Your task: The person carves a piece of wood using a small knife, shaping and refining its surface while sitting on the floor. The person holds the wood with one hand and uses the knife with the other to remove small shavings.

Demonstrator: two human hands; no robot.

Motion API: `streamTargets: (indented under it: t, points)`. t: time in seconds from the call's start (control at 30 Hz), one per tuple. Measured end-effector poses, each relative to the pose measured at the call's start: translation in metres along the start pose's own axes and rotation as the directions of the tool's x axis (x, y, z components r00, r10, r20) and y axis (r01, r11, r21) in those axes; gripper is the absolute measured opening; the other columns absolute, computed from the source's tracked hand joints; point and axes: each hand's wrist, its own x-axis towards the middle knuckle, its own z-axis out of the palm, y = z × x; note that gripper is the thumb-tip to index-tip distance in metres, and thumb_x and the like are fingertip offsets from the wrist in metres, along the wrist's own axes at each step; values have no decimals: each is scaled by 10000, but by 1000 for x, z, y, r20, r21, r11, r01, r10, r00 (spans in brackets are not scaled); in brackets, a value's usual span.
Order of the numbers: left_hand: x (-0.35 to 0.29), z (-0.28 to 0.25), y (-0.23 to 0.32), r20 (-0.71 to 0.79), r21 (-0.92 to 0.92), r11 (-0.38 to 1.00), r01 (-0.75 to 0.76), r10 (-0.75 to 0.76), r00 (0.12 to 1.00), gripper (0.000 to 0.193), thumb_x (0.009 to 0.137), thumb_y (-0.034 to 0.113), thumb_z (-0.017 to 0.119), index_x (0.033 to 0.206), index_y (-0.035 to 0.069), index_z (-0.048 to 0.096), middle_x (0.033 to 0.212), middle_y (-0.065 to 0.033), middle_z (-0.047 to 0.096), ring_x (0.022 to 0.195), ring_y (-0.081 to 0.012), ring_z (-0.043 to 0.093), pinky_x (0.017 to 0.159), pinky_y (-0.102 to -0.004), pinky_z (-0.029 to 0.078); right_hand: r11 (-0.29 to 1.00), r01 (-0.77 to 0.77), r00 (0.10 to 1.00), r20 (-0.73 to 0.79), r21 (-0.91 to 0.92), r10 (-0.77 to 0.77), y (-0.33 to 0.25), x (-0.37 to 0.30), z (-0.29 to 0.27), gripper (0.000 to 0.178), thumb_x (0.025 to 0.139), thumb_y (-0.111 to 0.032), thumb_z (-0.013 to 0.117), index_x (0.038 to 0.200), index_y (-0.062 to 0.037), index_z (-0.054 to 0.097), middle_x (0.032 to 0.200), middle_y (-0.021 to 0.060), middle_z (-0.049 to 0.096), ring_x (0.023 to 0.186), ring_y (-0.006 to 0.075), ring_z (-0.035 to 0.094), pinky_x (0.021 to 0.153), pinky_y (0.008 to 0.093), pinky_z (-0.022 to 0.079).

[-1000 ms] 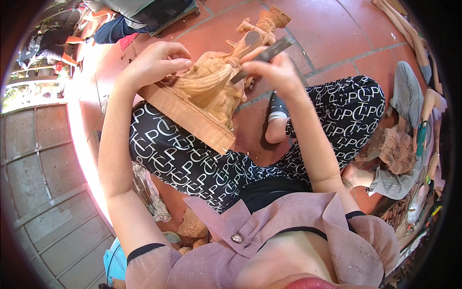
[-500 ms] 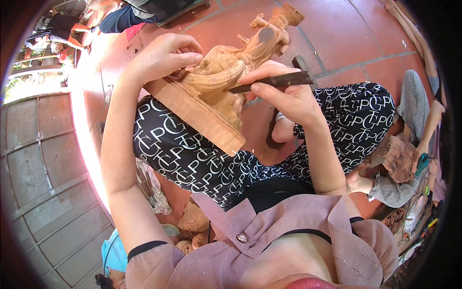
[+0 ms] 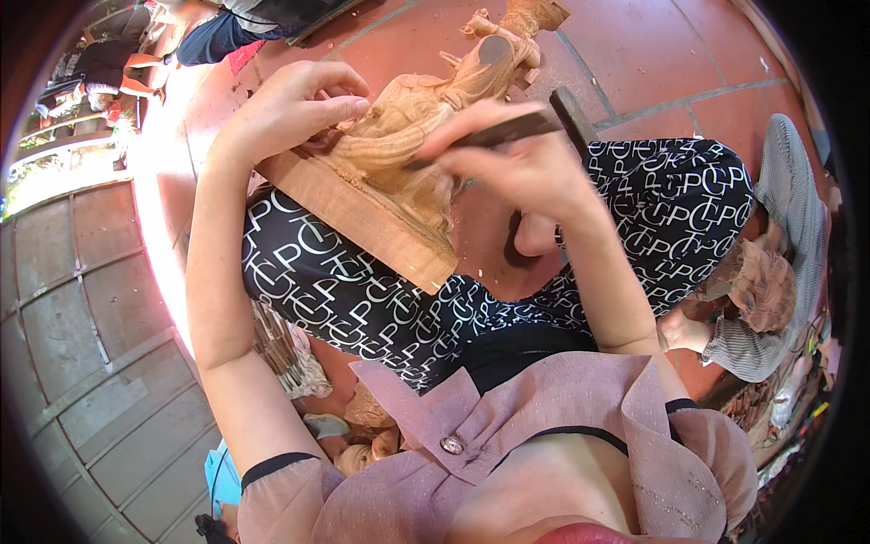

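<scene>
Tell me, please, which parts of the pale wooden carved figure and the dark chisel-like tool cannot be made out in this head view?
- Tip of the dark chisel-like tool: hidden by the right hand gripping it.
- Near part of the pale wooden carved figure: covered by the left hand and the right hand.
- Underside of its flat wooden base: faces the patterned black-and-white trousers.

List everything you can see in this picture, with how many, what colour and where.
wood carving: one, pale tan, on the lap, its flat base toward the person
chisel: one, dark, against the carving
second carving: one, reddish brown, right edge
grey cloth: one, right edge
floor tiles: red, top
small carvings: a few, tan, on the floor at lower left
another person: one, dark clothes, top left
left hand: steadies the carving's upper end
right hand: grips the chisel
</scene>
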Motion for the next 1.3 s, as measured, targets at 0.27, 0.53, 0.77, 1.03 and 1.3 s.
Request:
streamTargets:
  t: [0.27,0.53,0.77,1.03,1.3]
  points:
    - [-4,1,-2,-17,50,998,-34,35,999,271,908,238,632,1044,4,634,784,-23,618,661,-74,560,563,-233,450,964,-224,975,20,141,223,11,-3,-3,126,807,19,652,918,-4,707,866,44,689,789,106,645,703,236,517]
    - [-3,0,2,37,67,998,6,-8,999,317,935,269,614,1104,1,618,823,13,605,744,-46,542,621,-215,448,979,-202,971,-125,26,204,23,-7,7,106,798,-3,630,853,-43,711,817,51,697,741,107,672,671,244,543]
    - [1,-2,-3,33,99,995,-23,20,999,318,937,289,612,1117,28,620,831,6,604,782,-57,559,638,-214,465,896,206,951,-137,-393,-278,37,-9,33,154,704,-46,661,808,-136,729,741,103,621,723,259,591,671,366,492]
    - [3,-5,9,102,97,988,116,-126,987,324,936,298,612,1131,39,616,905,1,618,813,-52,570,640,-204,474,914,102,991,-42,-392,-129,34,-10,28,127,756,6,676,872,-28,714,818,90,658,760,173,639,700,303,504]
    - [-4,-1,4,26,10,1000,26,-26,999,289,919,272,630,1064,22,643,809,4,614,673,-58,542,557,-214,432,982,20,977,-204,-188,-59,7,-22,12,88,811,-62,646,886,-71,690,725,34,665,686,101,657,560,276,525]
